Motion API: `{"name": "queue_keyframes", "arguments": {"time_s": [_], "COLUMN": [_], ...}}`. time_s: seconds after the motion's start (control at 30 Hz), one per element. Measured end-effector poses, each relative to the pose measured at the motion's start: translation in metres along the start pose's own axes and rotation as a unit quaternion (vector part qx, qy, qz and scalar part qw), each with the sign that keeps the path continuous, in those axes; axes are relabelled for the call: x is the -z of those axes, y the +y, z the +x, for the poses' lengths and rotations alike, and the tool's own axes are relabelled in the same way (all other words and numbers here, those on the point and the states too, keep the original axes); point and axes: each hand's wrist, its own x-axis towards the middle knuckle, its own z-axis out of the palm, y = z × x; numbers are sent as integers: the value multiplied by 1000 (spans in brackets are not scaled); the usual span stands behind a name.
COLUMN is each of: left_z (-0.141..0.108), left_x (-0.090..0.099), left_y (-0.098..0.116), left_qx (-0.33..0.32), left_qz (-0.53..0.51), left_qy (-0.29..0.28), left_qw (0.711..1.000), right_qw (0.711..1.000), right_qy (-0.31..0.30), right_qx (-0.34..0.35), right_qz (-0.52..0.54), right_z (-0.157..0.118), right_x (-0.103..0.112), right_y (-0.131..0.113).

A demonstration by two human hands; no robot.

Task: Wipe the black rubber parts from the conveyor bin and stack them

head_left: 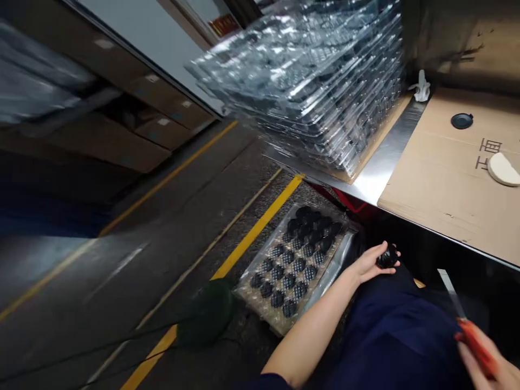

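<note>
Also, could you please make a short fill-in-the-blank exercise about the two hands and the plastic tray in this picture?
The right hand grips a utility knife with a bright ____ handle. The left hand holds a small ____ round object. A clear plastic tray holding rows of round items lies on the ____, beside a yellow painted line.

Missing words: orange; black; floor.
</note>
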Motion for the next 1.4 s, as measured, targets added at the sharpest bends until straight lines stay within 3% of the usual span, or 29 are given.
{"name": "queue_keyframes", "arguments": {"time_s": [0.1, 0.17, 0.27, 0.37, 0.53, 0.67, 0.77, 0.83, 0.97, 1.17, 1.3, 1.4], "left_z": [27, 39, 49, 50, 42, 32, 25, 22, 26, 37, 39, 39], "left_x": [-6, -11, -13, -13, -15, -20, -24, -26, -26, -27, -31, -35], "left_y": [3, -3, -13, -17, -17, -15, -11, -10, -17, -26, -15, -6], "left_qx": [8, -12, -34, -50, -104, -206, -269, -279, -244, -94, -16, -6], "left_qz": [-53, -72, -78, -51, 79, 255, 357, 382, 341, 110, -35, -73], "left_qy": [31, 66, 91, 72, 90, 125, 103, 88, 109, 171, 192, 187], "left_qw": [998, 995, 992, 995, 987, 936, 889, 876, 901, 975, 981, 980], "right_qw": [990, 980, 965, 957, 962, 971, 968, 968, 972, 973, 971, 969], "right_qy": [-128, -165, -193, -208, -193, -190, -210, -212, -199, -206, -219, -227], "right_qx": [44, 55, 78, 77, 51, 21, 5, -9, -13, -14, -3, -11], "right_qz": [-32, -96, -161, -189, -189, -143, -138, -138, -123, -103, -91, -99], "right_z": [-2, 5, 16, 23, 31, 38, 43, 44, 42, 32, 27, 25], "right_x": [-28, -43, -50, -46, -36, -29, -26, -27, -31, -33, -37, -42], "right_y": [-19, -33, -53, -65, -71, -73, -74, -73, -70, -73, -75, -74]}}
